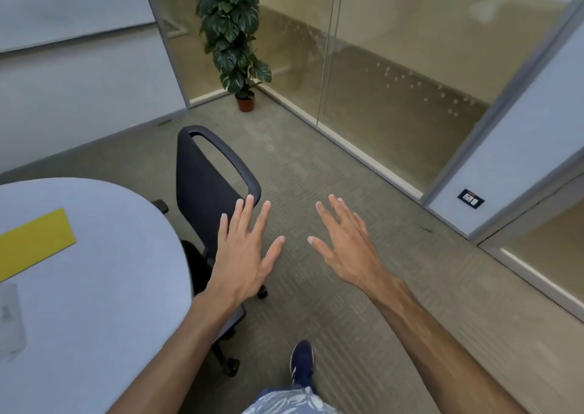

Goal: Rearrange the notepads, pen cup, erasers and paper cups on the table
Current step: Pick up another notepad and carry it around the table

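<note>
Two hands were out in front, and both were wide open: the left hand was spread flat with its fingers straight and thumb out, the right hand was spread the same way, palm down, and neither held a thing. They hung side by side but apart over the grey carpet, off the tabletop altogether. The left hand's fingertips overlapped the top rim of the one black office chair (whether they actually touched it could not be told from this angle). Over at the left sat the round white tabletop, and on it just one task item could be counted: a single yellow notepad, lying flat near the left edge of view, well apart from both hands. Nearer the viewer, one pale, blurred object lay at the frame's edge, too unclear to name. One potted plant stood in the far corner by the glass walls, and one dark blue shoe showed on the carpet between the forearms.
</note>
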A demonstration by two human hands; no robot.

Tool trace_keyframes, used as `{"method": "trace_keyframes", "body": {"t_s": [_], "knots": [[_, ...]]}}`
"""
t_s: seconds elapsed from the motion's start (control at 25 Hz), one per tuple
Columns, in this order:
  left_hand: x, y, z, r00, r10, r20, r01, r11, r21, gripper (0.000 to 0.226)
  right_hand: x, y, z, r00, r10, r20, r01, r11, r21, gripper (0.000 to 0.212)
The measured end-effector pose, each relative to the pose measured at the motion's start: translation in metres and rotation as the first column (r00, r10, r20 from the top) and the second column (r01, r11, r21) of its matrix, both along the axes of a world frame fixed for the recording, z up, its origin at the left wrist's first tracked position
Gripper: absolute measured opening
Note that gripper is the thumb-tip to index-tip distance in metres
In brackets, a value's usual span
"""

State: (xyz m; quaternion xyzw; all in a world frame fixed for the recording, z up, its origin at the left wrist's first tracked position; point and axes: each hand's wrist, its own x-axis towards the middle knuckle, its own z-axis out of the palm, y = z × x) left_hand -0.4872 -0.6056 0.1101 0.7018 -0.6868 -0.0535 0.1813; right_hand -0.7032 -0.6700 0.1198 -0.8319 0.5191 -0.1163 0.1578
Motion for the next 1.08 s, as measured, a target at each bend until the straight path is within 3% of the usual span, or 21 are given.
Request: {"method": "trace_keyframes", "body": {"t_s": [0.36,0.6,1.08], "knots": [[-0.015,-0.158,0.010,1.000,0.024,0.004,-0.024,0.999,0.037,0.071,-0.010,-0.174,-0.003,0.999,0.053,0.010,-0.053,0.999,0.002,0.073],[-0.012,-0.271,0.003,0.985,0.171,0.011,-0.172,0.985,0.035,0.071,0.003,-0.317,-0.004,0.980,0.196,0.027,-0.196,0.981,-0.003,0.072],[0.024,-0.427,0.013,0.840,0.542,-0.016,-0.542,0.840,0.027,0.072,0.096,-0.540,0.008,0.804,0.593,0.048,-0.594,0.805,0.004,0.076]]}}
